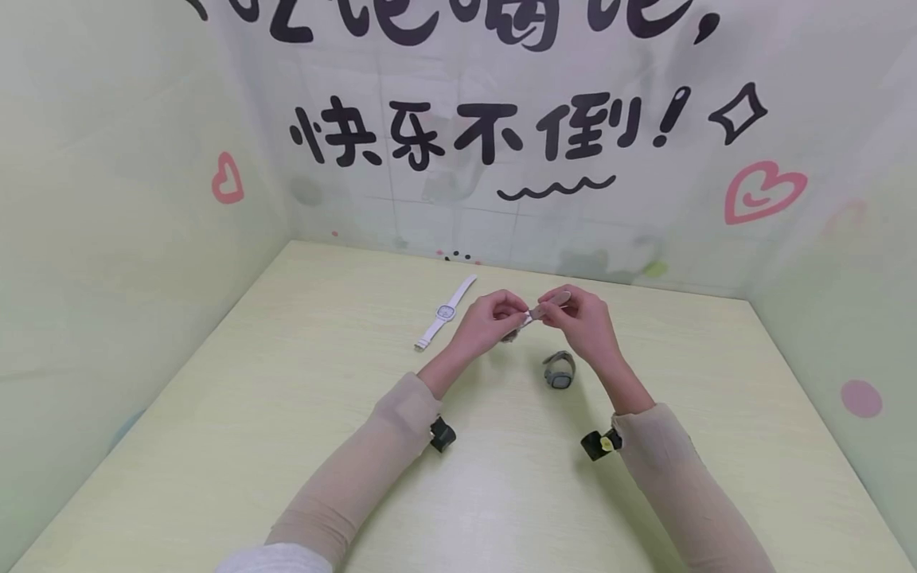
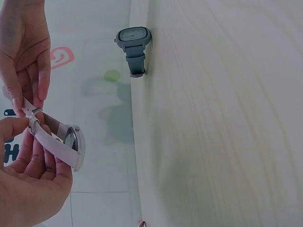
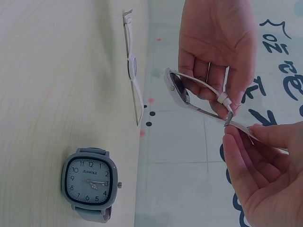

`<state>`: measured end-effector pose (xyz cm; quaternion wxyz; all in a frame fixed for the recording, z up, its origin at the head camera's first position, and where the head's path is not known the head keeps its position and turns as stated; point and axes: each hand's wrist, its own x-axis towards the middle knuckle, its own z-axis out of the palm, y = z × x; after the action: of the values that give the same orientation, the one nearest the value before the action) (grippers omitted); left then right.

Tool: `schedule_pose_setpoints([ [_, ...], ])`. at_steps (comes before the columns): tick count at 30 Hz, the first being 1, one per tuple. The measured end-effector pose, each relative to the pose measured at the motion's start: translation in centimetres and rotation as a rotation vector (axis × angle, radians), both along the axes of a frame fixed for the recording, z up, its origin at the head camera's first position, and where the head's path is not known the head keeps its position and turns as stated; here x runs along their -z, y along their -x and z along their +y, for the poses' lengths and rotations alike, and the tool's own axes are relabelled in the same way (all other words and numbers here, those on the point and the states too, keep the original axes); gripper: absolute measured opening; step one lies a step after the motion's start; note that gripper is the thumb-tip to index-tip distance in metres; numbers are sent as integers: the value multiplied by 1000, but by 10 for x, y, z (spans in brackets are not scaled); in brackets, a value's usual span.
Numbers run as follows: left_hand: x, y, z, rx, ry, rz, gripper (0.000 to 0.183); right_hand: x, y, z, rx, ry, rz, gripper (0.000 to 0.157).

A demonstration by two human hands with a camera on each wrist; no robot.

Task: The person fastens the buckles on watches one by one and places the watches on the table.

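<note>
Between both hands, raised above the table, is a pale wristwatch [image 3: 176, 87] with its strap bent into a loop. My left hand [image 1: 489, 322] pinches the strap by its buckle [image 3: 229, 117]. With thumb and fingers, my right hand [image 1: 586, 322] grips the strap's free end, which passes through the buckle. In the head view, fingers hide most of this watch; its case [image 2: 78, 147] shows in the left wrist view. Below the hands, a grey-blue square watch [image 1: 560, 377] stands on the table, its strap looped closed.
A white watch [image 1: 446, 313] lies stretched out flat on the table, left of my left hand. The pale wooden table [image 1: 344, 414] meets a printed backdrop [image 1: 458, 223] behind and at both sides. Small black wrist cameras [image 1: 442, 435] hang from the sleeves.
</note>
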<state>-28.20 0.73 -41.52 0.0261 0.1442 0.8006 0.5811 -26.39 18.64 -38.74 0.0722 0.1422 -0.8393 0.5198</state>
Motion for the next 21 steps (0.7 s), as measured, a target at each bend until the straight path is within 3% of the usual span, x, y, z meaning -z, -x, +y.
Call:
schedule_pose_setpoints([
  [21,4,4,1,-36,-21,-4,15,3,2,-1,-26,-33,-9,19],
])
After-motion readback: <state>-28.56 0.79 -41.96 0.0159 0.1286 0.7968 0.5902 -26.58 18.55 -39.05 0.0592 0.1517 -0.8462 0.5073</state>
